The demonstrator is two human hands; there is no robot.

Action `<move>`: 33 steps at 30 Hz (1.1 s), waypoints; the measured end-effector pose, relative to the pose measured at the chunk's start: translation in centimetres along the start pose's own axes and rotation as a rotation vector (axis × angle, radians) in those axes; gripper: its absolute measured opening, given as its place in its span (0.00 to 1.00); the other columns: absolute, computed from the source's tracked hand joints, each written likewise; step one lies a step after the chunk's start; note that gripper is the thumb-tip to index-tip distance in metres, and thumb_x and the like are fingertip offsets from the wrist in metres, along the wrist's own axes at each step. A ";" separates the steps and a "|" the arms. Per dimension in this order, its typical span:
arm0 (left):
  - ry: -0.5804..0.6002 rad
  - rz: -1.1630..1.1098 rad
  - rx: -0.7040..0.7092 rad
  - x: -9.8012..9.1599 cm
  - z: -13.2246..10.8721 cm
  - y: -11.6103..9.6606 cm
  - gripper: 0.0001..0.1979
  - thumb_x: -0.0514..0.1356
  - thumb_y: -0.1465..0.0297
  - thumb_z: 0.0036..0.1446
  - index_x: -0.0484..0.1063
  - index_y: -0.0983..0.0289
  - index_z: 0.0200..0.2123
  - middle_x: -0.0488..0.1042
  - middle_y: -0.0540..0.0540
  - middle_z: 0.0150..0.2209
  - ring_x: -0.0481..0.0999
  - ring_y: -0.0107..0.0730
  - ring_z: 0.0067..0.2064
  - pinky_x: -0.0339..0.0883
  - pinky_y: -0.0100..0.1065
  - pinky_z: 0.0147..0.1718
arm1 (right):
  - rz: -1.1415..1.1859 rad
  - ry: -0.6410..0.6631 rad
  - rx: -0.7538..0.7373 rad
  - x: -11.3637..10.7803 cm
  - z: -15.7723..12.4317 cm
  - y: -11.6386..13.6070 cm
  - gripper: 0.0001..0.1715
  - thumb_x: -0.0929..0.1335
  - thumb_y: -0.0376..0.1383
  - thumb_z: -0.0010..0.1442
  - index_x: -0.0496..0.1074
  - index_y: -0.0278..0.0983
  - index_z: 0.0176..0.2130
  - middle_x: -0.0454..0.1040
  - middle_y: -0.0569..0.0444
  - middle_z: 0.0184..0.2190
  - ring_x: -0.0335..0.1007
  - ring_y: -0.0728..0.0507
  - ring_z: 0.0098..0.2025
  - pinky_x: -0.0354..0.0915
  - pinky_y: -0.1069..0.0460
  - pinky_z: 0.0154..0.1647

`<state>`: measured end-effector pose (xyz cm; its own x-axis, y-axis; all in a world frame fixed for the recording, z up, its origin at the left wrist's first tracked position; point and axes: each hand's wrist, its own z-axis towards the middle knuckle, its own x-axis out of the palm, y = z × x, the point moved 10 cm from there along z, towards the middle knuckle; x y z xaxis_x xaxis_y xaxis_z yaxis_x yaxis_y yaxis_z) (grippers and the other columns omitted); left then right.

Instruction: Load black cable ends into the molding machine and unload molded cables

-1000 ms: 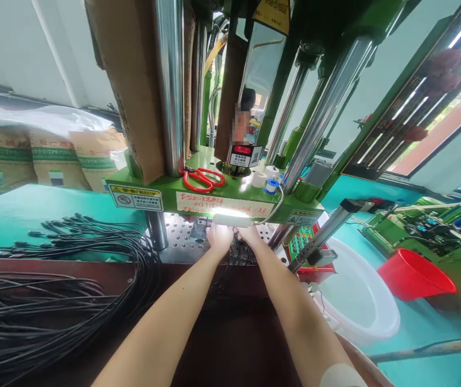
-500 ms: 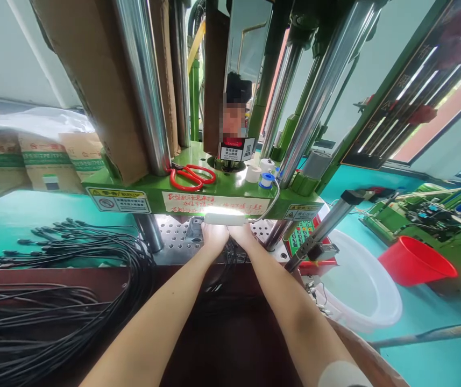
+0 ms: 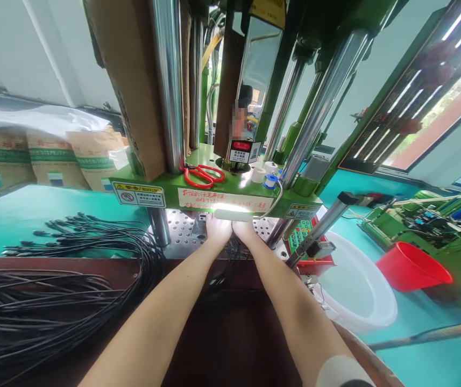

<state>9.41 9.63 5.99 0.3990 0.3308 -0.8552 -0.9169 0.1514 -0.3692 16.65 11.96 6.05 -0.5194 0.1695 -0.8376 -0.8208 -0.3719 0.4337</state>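
Note:
My left hand (image 3: pixel 217 229) and my right hand (image 3: pixel 243 231) reach side by side under the green press platen (image 3: pixel 214 198), beneath a bright white lamp (image 3: pixel 232 215). The fingers of both are hidden under the platen and washed out by the light. They rest over the perforated metal plate (image 3: pixel 182 232), where a dark mould block (image 3: pixel 200 223) shows just left of my left hand. Black cables (image 3: pixel 234 252) run from under my hands back toward me.
A large bundle of black cables (image 3: pixel 52 301) lies at the left. Red scissors (image 3: pixel 201 174) and tape rolls (image 3: pixel 264 174) sit on the platen. A white basin (image 3: pixel 359 293) and a red bucket (image 3: pixel 411 266) stand at the right. Sacks (image 3: pixel 32 161) are stacked at the back left.
Only the camera view has shifted. Both hands stay in the same spot under the platen.

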 end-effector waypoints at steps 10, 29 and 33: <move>0.076 0.068 0.269 -1.8 -1.8 1.0 0.18 0.47 0.61 0.58 0.72 0.63 0.40 0.73 0.61 0.43 0.69 0.44 0.47 0.57 0.41 0.48 | -0.223 0.156 -0.278 -1.0 -3.9 0.1 0.15 0.59 0.38 0.61 0.69 0.34 0.42 0.71 0.45 0.44 0.63 0.41 0.49 0.55 0.46 0.52; 0.278 -0.018 0.306 -0.1 -0.3 1.3 0.20 0.47 0.54 0.56 0.72 0.57 0.41 0.74 0.55 0.43 0.71 0.38 0.43 0.59 0.35 0.43 | -0.168 0.172 -0.245 -0.6 -1.6 1.1 0.16 0.59 0.38 0.61 0.72 0.39 0.41 0.75 0.51 0.40 0.67 0.43 0.46 0.58 0.49 0.50; 0.233 -0.010 0.244 -1.0 -0.1 2.9 0.21 0.48 0.54 0.55 0.72 0.60 0.40 0.75 0.56 0.38 0.72 0.37 0.42 0.60 0.33 0.43 | -0.162 0.154 -0.231 -1.0 -1.1 2.0 0.15 0.58 0.38 0.62 0.72 0.40 0.40 0.75 0.53 0.40 0.67 0.43 0.46 0.58 0.49 0.50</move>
<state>6.42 9.62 5.70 0.3700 0.1103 -0.9225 -0.8727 0.3817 -0.3044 15.78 10.07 7.40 -0.3300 0.1096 -0.9376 -0.8048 -0.5519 0.2187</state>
